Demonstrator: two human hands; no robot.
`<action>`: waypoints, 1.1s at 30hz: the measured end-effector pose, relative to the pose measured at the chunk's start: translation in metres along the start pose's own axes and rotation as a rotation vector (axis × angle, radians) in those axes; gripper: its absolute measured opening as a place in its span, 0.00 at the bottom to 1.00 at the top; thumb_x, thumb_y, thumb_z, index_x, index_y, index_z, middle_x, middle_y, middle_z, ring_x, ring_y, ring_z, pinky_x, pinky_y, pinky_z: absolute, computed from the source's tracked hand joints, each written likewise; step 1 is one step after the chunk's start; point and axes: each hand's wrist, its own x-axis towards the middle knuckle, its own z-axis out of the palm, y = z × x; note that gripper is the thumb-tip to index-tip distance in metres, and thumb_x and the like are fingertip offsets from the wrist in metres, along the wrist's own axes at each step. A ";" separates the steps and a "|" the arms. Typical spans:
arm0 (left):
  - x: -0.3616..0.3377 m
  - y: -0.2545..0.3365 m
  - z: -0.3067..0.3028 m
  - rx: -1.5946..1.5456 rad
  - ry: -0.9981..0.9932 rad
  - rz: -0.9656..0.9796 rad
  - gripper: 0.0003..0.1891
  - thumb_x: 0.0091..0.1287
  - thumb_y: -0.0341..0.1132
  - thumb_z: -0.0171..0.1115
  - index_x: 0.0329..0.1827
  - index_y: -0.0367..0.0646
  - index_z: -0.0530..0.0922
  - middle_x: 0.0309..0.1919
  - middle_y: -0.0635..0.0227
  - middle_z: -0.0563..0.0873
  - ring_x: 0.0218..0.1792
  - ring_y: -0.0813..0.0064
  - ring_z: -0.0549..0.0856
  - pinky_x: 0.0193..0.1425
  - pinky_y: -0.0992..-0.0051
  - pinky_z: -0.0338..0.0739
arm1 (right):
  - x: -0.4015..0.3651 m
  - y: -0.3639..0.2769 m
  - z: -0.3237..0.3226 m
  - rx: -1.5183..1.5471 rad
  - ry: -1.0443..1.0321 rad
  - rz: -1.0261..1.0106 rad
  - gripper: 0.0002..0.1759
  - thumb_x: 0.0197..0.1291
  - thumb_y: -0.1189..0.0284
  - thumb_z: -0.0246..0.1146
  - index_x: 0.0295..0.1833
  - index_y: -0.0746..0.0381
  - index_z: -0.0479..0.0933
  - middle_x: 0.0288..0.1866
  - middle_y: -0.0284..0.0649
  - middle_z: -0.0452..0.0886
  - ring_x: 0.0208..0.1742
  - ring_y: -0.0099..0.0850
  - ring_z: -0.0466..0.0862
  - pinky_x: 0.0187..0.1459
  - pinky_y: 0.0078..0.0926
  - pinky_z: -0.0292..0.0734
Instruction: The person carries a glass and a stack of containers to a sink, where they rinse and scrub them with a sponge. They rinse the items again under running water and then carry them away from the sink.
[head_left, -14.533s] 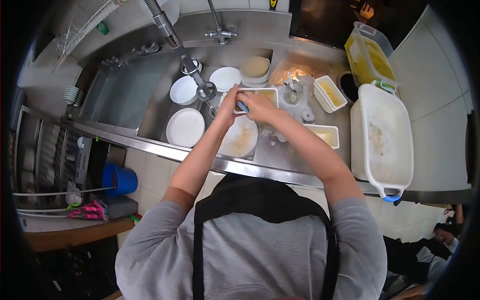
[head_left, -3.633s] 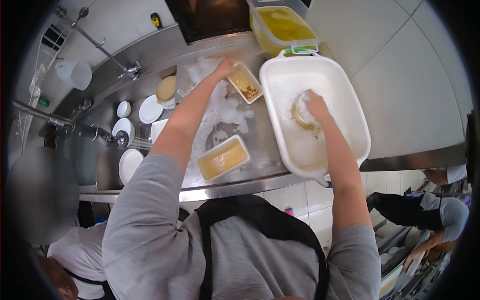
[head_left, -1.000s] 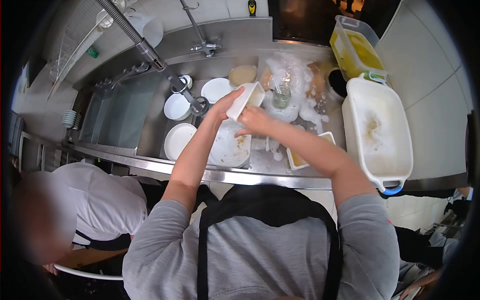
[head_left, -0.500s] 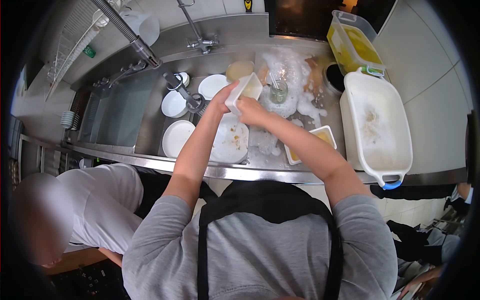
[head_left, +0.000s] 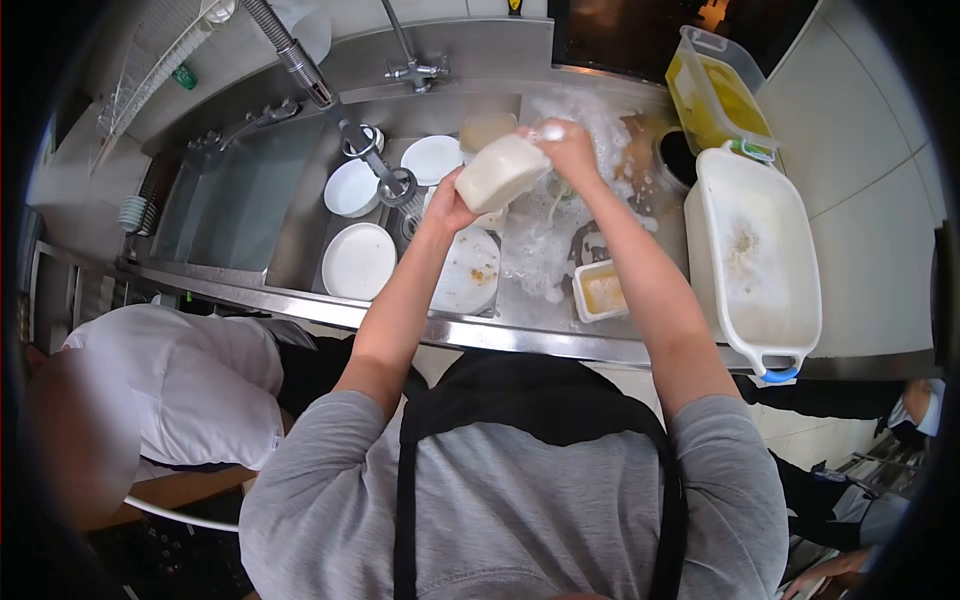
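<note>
Over the sink, my left hand (head_left: pixel 452 203) grips one end of a white rectangular tub (head_left: pixel 500 175). The tub is tilted, with its outside toward me. My right hand (head_left: pixel 568 155) is curled at the tub's far right end, and white foam shows by its fingers; what it holds is hidden. Suds (head_left: pixel 535 255) cover the steel beneath. Below the tub lies a white plate (head_left: pixel 465 280) with brown and yellow food bits. Beside my right forearm sits a small white tub (head_left: pixel 600 292) with yellowish contents.
White dishes (head_left: pixel 360 262) stand in the left basin under a spray hose (head_left: pixel 360 145). Farther left is a water-filled basin (head_left: pixel 230 205). At right stand a large white bin (head_left: pixel 707 250) and a clear container with yellow contents (head_left: pixel 720 95). A person in white (head_left: pixel 190 385) bends at my left.
The tub has turned over so its outside faces me. My right hand has moved up and right, from the tub's near side to its far right end. The person at left has bent lower.
</note>
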 end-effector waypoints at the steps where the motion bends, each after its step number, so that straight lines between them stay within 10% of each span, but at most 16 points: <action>1: -0.004 -0.001 0.004 0.093 0.136 0.053 0.19 0.65 0.40 0.43 0.55 0.41 0.68 0.51 0.61 0.75 0.52 0.65 0.74 0.57 0.63 0.67 | -0.002 0.003 -0.007 -0.242 0.171 -0.111 0.21 0.45 0.56 0.65 0.41 0.59 0.77 0.30 0.41 0.81 0.30 0.32 0.81 0.33 0.27 0.74; 6: -0.023 -0.003 0.024 0.384 0.345 0.231 0.13 0.62 0.31 0.48 0.48 0.36 0.73 0.43 0.62 0.79 0.44 0.73 0.78 0.47 0.76 0.72 | -0.047 -0.032 0.013 -0.177 0.251 -0.313 0.12 0.50 0.62 0.60 0.40 0.53 0.78 0.36 0.46 0.80 0.34 0.41 0.81 0.35 0.31 0.74; 8: -0.016 -0.012 0.009 0.926 0.279 0.435 0.12 0.64 0.33 0.49 0.42 0.34 0.76 0.37 0.66 0.81 0.38 0.79 0.78 0.41 0.80 0.70 | -0.067 -0.029 0.048 -0.745 0.390 -0.939 0.12 0.51 0.64 0.58 0.42 0.52 0.78 0.37 0.47 0.79 0.34 0.42 0.80 0.36 0.34 0.75; 9: -0.021 -0.016 0.021 0.925 0.280 0.433 0.12 0.64 0.33 0.49 0.42 0.34 0.76 0.37 0.66 0.81 0.38 0.79 0.78 0.41 0.80 0.70 | -0.062 -0.021 0.050 -0.746 0.389 -0.937 0.12 0.51 0.64 0.58 0.42 0.52 0.78 0.37 0.47 0.79 0.34 0.42 0.80 0.36 0.34 0.75; 13: -0.041 -0.035 0.083 0.884 0.313 0.492 0.11 0.63 0.37 0.52 0.33 0.38 0.77 0.27 0.77 0.78 0.31 0.89 0.71 0.37 0.85 0.63 | -0.028 -0.027 0.030 -0.668 0.112 -0.210 0.12 0.54 0.65 0.56 0.44 0.53 0.77 0.42 0.41 0.78 0.41 0.35 0.79 0.38 0.30 0.75; 15: -0.044 -0.043 0.100 0.841 0.249 0.616 0.13 0.64 0.36 0.51 0.39 0.33 0.76 0.29 0.70 0.80 0.30 0.85 0.75 0.36 0.82 0.68 | 0.000 -0.014 0.017 0.331 0.238 0.096 0.18 0.58 0.60 0.51 0.51 0.55 0.71 0.38 0.39 0.78 0.42 0.32 0.78 0.42 0.30 0.74; 21: -0.014 -0.054 0.117 0.927 0.265 0.723 0.15 0.64 0.39 0.51 0.36 0.32 0.75 0.26 0.66 0.79 0.29 0.81 0.75 0.34 0.80 0.68 | -0.036 -0.001 0.018 1.111 0.144 0.274 0.21 0.57 0.63 0.51 0.53 0.64 0.68 0.44 0.43 0.75 0.42 0.30 0.77 0.40 0.29 0.75; 28: 0.021 -0.064 0.111 1.474 0.108 0.772 0.12 0.61 0.38 0.51 0.29 0.35 0.72 0.21 0.54 0.76 0.25 0.61 0.76 0.31 0.66 0.68 | -0.101 0.017 -0.100 0.242 0.228 0.268 0.16 0.60 0.62 0.50 0.48 0.60 0.73 0.36 0.42 0.78 0.32 0.28 0.79 0.31 0.22 0.73; 33: 0.015 -0.129 0.057 1.876 -0.234 0.734 0.15 0.60 0.41 0.53 0.27 0.34 0.73 0.24 0.51 0.77 0.28 0.50 0.75 0.34 0.63 0.70 | -0.119 0.078 -0.260 -0.333 0.589 0.260 0.22 0.60 0.54 0.45 0.52 0.56 0.71 0.45 0.42 0.77 0.46 0.31 0.75 0.50 0.27 0.66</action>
